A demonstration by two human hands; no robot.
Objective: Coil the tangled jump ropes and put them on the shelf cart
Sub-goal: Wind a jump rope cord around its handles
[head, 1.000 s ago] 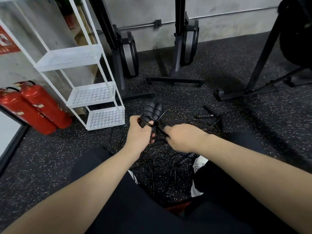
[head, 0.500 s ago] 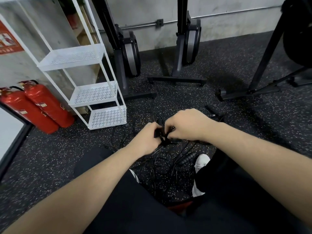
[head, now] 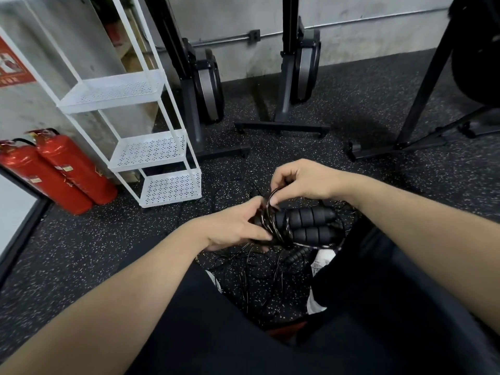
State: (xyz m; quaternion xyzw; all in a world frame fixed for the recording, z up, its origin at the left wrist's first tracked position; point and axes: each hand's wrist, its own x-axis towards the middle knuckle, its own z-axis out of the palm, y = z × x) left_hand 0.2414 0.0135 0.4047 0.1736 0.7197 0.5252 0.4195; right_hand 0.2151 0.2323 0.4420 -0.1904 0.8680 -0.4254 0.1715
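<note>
A jump rope with two ribbed black handles (head: 307,224) lies sideways between my hands, its thin dark cord looped around the handles' left end. My left hand (head: 238,228) grips that end of the handles. My right hand (head: 300,182) pinches a loop of the cord (head: 270,204) just above them. More tangled black rope (head: 251,269) with another handle (head: 296,255) lies on the floor below. The white three-tier shelf cart (head: 151,151) stands to the left, its shelves bare.
Two red fire extinguishers (head: 56,171) lean left of the cart. Black exercise-machine stands (head: 281,125) line the back wall, another frame (head: 400,147) at right. My knees in dark trousers fill the bottom; the floor is black speckled rubber.
The handles have turned from upright in my left hand to lying sideways. My right hand has risen over them and now pinches a cord loop by their left end.
</note>
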